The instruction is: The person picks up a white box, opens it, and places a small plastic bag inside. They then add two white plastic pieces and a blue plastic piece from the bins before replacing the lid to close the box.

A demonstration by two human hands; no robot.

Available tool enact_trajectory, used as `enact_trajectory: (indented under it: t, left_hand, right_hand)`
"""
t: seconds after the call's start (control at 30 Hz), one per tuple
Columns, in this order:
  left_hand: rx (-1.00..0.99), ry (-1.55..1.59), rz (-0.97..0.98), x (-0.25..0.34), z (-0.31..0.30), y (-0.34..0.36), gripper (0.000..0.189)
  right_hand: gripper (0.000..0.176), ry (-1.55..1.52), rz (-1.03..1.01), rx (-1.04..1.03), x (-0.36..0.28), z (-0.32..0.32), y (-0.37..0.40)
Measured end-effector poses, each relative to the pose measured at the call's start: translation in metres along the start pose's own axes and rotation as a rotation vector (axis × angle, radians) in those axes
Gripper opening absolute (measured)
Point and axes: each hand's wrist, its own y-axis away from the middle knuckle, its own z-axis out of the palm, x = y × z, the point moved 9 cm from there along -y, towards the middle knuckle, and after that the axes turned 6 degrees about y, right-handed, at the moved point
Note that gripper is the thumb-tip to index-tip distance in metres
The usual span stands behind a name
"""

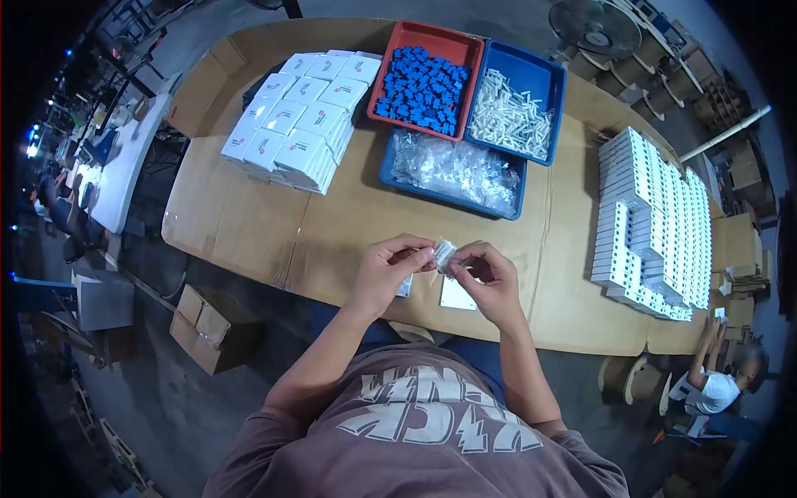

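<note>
In front of my chest, a small clear plastic bag [445, 251] with whitish contents is pinched between both hands. My left hand [390, 270] is closed on its left side, thumb against fingers. On the other side my right hand [488, 280] grips it with thumb and fingertips. What exactly lies inside the bag is too small to make out. Below the hands, a white flat box or card [457, 295] rests on the cardboard-covered table [332, 241], partly hidden by my right hand. Another small white piece [404, 287] shows beside my left wrist.
Beyond my hands stand a red tray [398, 33] of blue plastic pieces, a blue tray [558, 91] of white plugs and another blue tray [440, 199] of clear bags. White boxes [284, 116] are stacked left, more boxes [643, 224] right. A person [714, 386] is at far right.
</note>
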Motion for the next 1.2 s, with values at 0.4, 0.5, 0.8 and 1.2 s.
enact_trajectory:
  t: [0.4,0.5,0.8,1.2]
  left_hand:
    - [0.009,-0.294,0.265,0.028,0.013,0.005,0.014]
    - [-0.012,-0.292,0.178,0.014,0.007,0.002,0.018]
    - [-0.029,-0.360,0.277,0.030,0.015,0.001,0.031]
    - [-0.023,-0.529,0.307,0.035,0.006,0.000,0.037]
  right_hand:
    - [0.034,-0.198,0.123,-0.023,0.008,0.007,-0.001]
    - [0.032,-0.206,0.124,-0.010,0.012,0.005,-0.001]
    - [0.031,-0.160,0.182,-0.013,0.026,0.007,-0.001]
    - [0.046,-0.068,0.115,-0.093,0.022,0.013,-0.004]
